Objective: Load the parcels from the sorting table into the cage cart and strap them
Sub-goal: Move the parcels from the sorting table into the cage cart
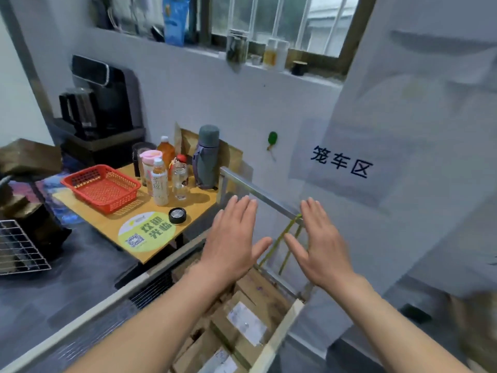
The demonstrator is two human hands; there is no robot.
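Parcels [242,327] stacked inside cart [107,300], yellow strap [285,230] at cart's far corner; left hand [231,238] and right hand [320,238] above cart, fingers straight, holding nothing.

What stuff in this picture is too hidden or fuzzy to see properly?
All in the head view:
- The parcels in the cage cart: partly covered by both forearms and cut off by the bottom edge.
- Their labels: print too blurred to read.
- The yellow strap: passes between the left hand and right hand; where it is fastened cannot be told.
- The wire rack: cut off by the left edge.
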